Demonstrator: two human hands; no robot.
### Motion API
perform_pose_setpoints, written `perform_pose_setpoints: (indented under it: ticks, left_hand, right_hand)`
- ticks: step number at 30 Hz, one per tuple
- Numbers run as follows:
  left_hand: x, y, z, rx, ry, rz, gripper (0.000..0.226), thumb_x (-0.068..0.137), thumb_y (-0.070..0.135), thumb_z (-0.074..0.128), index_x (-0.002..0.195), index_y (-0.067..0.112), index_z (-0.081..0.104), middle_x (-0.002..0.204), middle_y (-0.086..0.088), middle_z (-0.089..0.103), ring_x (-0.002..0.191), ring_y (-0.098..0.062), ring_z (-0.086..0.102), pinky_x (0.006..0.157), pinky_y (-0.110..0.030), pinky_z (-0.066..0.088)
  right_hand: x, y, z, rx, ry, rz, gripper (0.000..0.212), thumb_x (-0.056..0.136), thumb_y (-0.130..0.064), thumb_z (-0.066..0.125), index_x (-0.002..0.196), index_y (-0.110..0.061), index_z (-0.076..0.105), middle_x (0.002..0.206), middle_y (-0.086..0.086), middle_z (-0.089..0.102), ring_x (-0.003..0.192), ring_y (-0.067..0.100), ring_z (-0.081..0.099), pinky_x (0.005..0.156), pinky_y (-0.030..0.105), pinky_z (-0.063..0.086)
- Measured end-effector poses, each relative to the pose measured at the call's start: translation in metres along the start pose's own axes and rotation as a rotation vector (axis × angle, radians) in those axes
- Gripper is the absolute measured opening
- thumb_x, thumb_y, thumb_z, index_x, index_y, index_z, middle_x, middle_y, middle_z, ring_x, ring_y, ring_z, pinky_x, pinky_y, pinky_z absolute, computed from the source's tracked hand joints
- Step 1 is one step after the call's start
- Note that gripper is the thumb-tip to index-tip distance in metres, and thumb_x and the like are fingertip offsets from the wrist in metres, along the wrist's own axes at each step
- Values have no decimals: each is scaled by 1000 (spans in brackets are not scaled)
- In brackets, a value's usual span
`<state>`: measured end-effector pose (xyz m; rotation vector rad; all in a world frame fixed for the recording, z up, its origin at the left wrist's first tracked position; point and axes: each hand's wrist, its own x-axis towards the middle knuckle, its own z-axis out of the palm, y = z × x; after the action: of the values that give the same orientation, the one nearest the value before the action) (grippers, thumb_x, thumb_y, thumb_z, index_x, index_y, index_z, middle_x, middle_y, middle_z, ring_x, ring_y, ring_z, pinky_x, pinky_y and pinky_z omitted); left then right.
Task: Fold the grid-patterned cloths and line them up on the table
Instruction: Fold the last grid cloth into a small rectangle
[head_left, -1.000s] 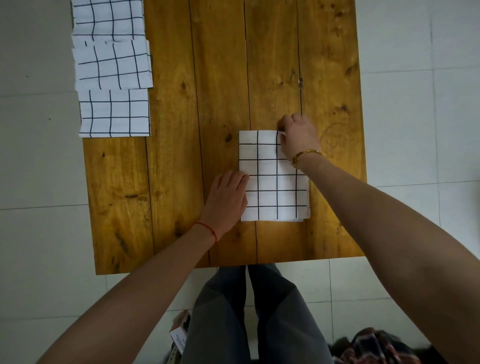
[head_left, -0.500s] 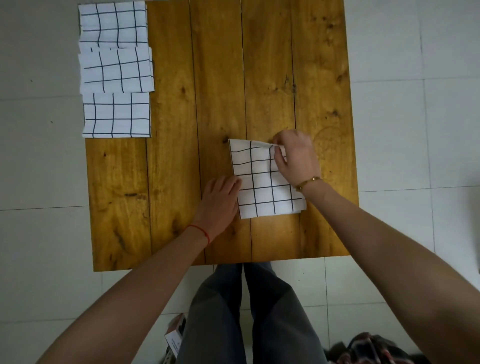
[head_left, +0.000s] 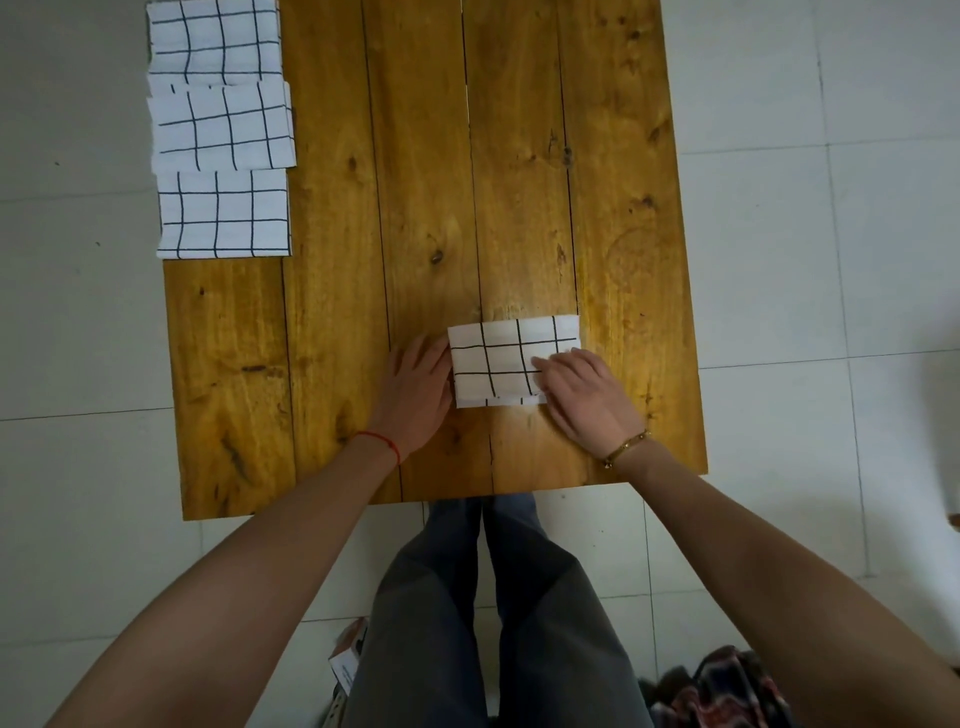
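The left hand (head_left: 418, 389) rests flat against the folded cloth (head_left: 506, 361) near the table's (head_left: 332, 322) front edge; the right hand (head_left: 584, 395) presses it flat. Soft and light, it probably lifts best by its edges.

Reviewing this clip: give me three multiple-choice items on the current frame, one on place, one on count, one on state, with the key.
1. Where does the row of folded cloths lie on the table?
A. far left edge
B. near right corner
C. centre

2. How many folded cloths make up that row?
A. two
B. three
C. five

3. How does the right hand meet the cloth being folded?
A. hovers clear of it
B. lifts it off the table
C. rests on its near right corner

Key: 1 A, the folded cloths run along the table's far left edge. 2 B, three lie there. 3 C, the right hand rests on the cloth being folded, while the left hand touches its left edge.
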<state>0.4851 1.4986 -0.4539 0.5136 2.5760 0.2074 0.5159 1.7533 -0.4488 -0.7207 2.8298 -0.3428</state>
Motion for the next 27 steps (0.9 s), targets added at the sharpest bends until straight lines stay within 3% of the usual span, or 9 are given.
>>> perform_pose_setpoints:
  ticks: [5,9,12,14,18,22,27]
  left_hand:
    - [-6,-3,2,-35,49,-21,52,96,15,49,146,12,37,154,-6,34,143,-27,25,117,-50,21]
    - [-11,-7,-2,-155,169,-122,44,94,5,47,138,8,49,143,-10,47,136,-26,37,115,-42,27]
    - [-14,-4,-10,-172,271,-185,39,94,9,46,133,8,51,135,-10,52,128,-25,43,109,-41,35]
    - [-11,-1,-9,-116,304,-144,41,97,20,43,136,8,49,137,-11,50,129,-26,43,108,-43,37]
    - [1,5,-1,18,185,-67,60,97,41,40,148,10,33,150,-10,39,138,-28,34,112,-45,31]
    - [5,5,6,111,40,-89,72,97,46,41,154,14,12,160,-7,17,147,-28,16,117,-50,20]
    - [3,-5,13,225,-34,-99,74,99,49,34,154,17,-3,163,-2,-4,148,-33,2,115,-58,18]
  right_hand:
    - [-4,-4,9,28,-40,13,25,94,-29,48,110,-15,62,130,3,59,115,22,54,110,35,27]
    - [7,-14,4,64,77,39,26,95,-25,47,111,-11,62,122,7,61,113,25,53,106,35,31]
    - [26,-23,0,62,126,95,34,94,-20,44,121,-6,58,129,9,56,124,28,45,110,39,30]
    - [41,-31,0,53,74,132,41,94,-19,44,132,-6,51,138,9,49,132,29,38,114,43,27]
    - [66,-46,5,-15,-135,150,56,94,-22,46,147,-11,31,154,4,31,142,30,25,117,50,20]
    - [75,-57,16,-77,-258,145,59,100,-26,34,152,-14,9,160,2,8,147,28,4,119,49,2]
    - [67,-56,22,-63,-304,177,58,101,-28,27,153,-13,5,161,0,0,147,27,-6,119,51,-2]
